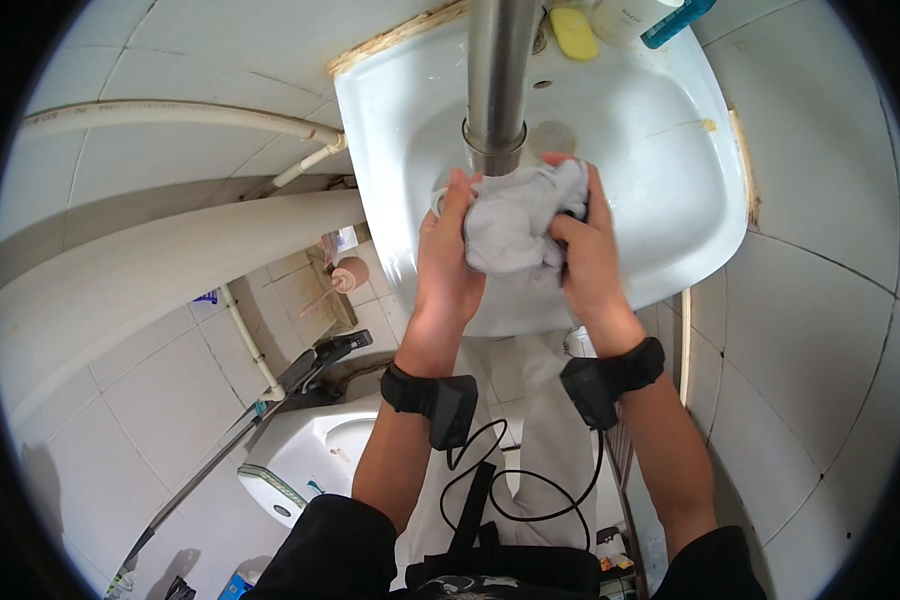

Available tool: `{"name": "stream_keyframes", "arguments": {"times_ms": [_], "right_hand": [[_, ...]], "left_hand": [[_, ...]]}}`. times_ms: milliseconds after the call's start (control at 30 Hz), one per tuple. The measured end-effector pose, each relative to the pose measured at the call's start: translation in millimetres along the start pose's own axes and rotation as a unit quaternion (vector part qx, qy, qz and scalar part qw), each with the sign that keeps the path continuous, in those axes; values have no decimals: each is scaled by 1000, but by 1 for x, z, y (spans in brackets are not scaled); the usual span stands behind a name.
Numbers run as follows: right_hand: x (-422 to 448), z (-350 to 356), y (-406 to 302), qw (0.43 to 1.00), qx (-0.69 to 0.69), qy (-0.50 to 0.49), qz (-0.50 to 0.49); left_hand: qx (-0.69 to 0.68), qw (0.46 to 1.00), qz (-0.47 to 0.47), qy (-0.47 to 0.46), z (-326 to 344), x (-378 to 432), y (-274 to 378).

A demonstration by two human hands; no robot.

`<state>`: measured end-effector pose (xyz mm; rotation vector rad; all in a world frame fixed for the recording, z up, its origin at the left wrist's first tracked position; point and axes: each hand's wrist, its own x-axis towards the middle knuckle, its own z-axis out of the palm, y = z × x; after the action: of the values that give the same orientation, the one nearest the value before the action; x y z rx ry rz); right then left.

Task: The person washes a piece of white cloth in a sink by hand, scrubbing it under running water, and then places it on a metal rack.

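Both my hands grip a bunched pale grey cloth point(514, 225) over the basin of a white ceramic sink point(667, 202). My left hand point(448, 251) presses the cloth's left side, thumb up and palm inward. On the right side, my right hand point(596, 251) has its thumb pushed into the folds and its fingers behind the cloth. A thick metal faucet spout point(499, 82) comes down from the top of the view and ends just above the cloth. It hides part of the basin. Whether water runs from it I cannot tell.
A yellow bar of soap point(574, 34), a white bottle point(630, 19) and a teal tube point(675, 21) sit on the sink's back rim. Black wrist devices trail a looped cable point(532, 517) before my body. Lower left are a toilet point(322, 450) and a long-handled mop point(195, 480).
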<state>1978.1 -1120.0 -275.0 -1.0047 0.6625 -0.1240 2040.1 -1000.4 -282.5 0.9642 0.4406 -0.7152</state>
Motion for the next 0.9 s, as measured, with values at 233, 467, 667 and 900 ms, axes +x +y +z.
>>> {"name": "stream_keyframes", "arguments": {"times_ms": [233, 467, 667, 900], "right_hand": [[13, 13, 26, 994, -84, -60, 38], [9, 33, 31, 965, -247, -7, -89], [21, 34, 40, 957, -265, -13, -118], [20, 30, 45, 977, -207, -3, -52]], "left_hand": [[210, 967, 139, 24, 9, -6, -24], [324, 935, 135, 56, -14, 11, -29], [190, 975, 116, 10, -10, 14, -26], [237, 963, 108, 67, -8, 13, -30]]}}
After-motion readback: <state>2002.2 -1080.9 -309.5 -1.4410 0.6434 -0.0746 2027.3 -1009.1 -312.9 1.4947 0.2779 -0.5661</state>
